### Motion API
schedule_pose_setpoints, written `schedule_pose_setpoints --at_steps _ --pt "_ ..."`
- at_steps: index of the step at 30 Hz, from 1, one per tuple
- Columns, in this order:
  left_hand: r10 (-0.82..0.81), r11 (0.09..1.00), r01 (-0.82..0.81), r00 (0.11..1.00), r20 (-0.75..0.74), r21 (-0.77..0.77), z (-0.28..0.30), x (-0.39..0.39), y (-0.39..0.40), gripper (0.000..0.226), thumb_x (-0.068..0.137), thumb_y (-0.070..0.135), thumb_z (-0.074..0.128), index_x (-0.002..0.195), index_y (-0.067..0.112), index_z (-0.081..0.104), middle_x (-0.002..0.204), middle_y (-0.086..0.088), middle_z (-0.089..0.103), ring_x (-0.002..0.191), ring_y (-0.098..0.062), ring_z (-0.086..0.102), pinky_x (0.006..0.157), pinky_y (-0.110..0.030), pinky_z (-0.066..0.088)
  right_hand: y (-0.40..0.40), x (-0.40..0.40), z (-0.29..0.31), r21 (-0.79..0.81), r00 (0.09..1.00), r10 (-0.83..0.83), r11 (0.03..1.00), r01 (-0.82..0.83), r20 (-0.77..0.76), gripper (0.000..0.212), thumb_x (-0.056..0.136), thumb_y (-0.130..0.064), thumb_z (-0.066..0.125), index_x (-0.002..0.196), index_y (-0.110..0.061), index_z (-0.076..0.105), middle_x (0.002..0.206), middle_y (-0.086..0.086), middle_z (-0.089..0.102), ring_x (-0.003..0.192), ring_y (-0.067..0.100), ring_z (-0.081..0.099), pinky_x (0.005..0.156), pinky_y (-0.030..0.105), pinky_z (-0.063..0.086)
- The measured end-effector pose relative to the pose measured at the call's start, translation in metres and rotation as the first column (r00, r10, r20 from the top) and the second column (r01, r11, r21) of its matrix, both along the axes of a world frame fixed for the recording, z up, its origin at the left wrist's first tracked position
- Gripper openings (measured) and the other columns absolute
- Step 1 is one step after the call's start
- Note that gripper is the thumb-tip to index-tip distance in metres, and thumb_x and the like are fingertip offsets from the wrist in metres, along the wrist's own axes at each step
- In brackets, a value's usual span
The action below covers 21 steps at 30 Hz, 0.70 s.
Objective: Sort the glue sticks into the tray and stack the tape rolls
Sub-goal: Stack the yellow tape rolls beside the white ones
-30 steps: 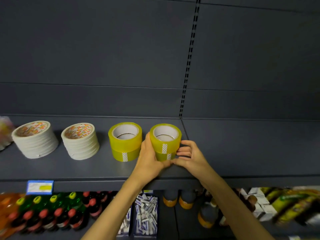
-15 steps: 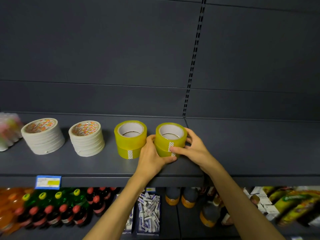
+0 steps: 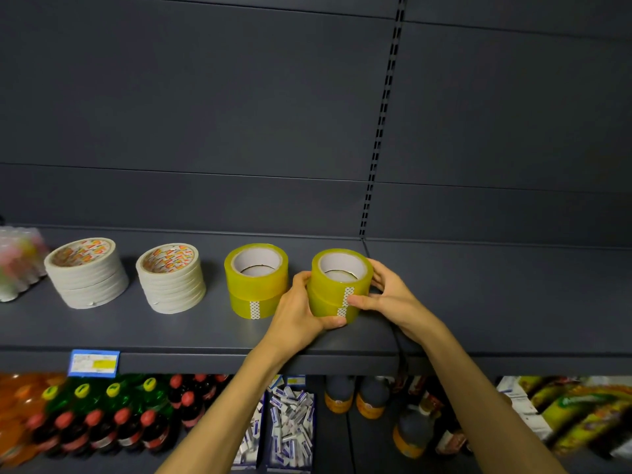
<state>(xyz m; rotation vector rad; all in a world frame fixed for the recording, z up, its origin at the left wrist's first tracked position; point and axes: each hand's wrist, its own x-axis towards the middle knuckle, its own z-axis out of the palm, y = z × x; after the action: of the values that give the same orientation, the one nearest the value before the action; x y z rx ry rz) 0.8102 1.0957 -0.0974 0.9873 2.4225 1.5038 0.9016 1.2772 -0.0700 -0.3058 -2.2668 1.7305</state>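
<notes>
Two yellow tape rolls stand stacked point(image 3: 337, 285) on the dark shelf point(image 3: 496, 302). My left hand point(image 3: 299, 311) wraps the stack's left side and lower roll. My right hand point(image 3: 390, 299) presses its right side, thumb on the white seam label. To the left stands a second yellow stack point(image 3: 256, 280), untouched. Farther left are two stacks of thin white tape rolls point(image 3: 171, 278) point(image 3: 87, 273). On the lower shelf, a tray of small white and blue glue sticks point(image 3: 290, 422) shows between my forearms.
A wrapped pack of pale items point(image 3: 18, 261) sits at the shelf's far left. A blue price tag point(image 3: 94, 362) hangs on the shelf edge. Below are red- and yellow-capped bottles point(image 3: 102, 422), dark jars point(image 3: 355, 395) and packets point(image 3: 564, 412).
My right hand has slid from the front of the yellow stack around to its right and back side. The left hand stays on the stack. The view shifted slightly right.
</notes>
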Motion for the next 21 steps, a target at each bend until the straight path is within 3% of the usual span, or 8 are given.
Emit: schedule_pose_setpoints --at_steps 7,14,17,19,21 --pt "-0.092 0.996 0.092 0.996 0.011 -0.014 -0.002 -0.003 0.004 0.099 0.066 0.031 0.092 0.143 0.019 0.032 0.131 0.005 0.056 0.118 -0.010 0.054 0.096 -0.025 0.045 -0.005 0.006 -0.004 -0.043 0.997 -0.028 0.999 0.026 -0.065 0.073 0.072 -0.001 0.084 0.132 -0.026 0.051 0.129 -0.011 0.061 0.111 -0.007 0.061 0.088 0.023 0.055" --pt "-0.121 0.992 0.122 0.992 0.018 -0.025 -0.005 -0.006 0.006 0.096 0.068 0.035 0.090 0.143 0.025 0.031 0.135 0.005 0.056 0.122 -0.013 0.054 0.104 -0.038 0.047 -0.006 0.006 -0.005 -0.018 0.997 -0.030 0.999 0.029 -0.072 0.074 0.071 -0.005 0.086 0.132 -0.028 0.051 0.128 -0.013 0.061 0.111 -0.005 0.061 0.086 0.021 0.054" --pt "-0.149 0.989 0.149 0.989 0.003 -0.012 -0.004 -0.005 0.006 0.091 0.072 0.029 0.088 0.142 0.033 0.030 0.136 0.009 0.054 0.124 -0.008 0.052 0.103 -0.025 0.044 -0.007 0.006 -0.007 -0.020 0.996 -0.041 0.999 0.040 -0.080 0.074 0.071 -0.006 0.087 0.132 -0.029 0.052 0.126 -0.013 0.062 0.110 -0.007 0.061 0.085 0.019 0.054" --pt "-0.162 0.987 0.162 0.987 -0.014 0.003 -0.001 -0.001 0.006 0.090 0.073 0.026 0.088 0.140 0.037 0.029 0.133 0.014 0.053 0.120 0.002 0.051 0.096 -0.008 0.039 -0.008 0.007 -0.010 -0.033 0.996 -0.046 0.999 0.043 -0.078 0.073 0.072 -0.006 0.086 0.132 -0.029 0.052 0.126 -0.014 0.062 0.112 -0.003 0.062 0.084 0.017 0.053" --pt "-0.145 0.988 0.146 0.989 -0.030 0.041 0.000 0.004 0.004 0.086 0.072 0.024 0.088 0.135 0.041 0.032 0.128 0.020 0.055 0.113 0.013 0.052 0.088 -0.001 0.038 -0.010 0.010 -0.017 -0.039 0.996 -0.048 0.998 0.045 -0.074 0.071 0.074 -0.007 0.085 0.133 -0.028 0.051 0.127 -0.013 0.062 0.116 0.000 0.061 0.084 0.014 0.051"
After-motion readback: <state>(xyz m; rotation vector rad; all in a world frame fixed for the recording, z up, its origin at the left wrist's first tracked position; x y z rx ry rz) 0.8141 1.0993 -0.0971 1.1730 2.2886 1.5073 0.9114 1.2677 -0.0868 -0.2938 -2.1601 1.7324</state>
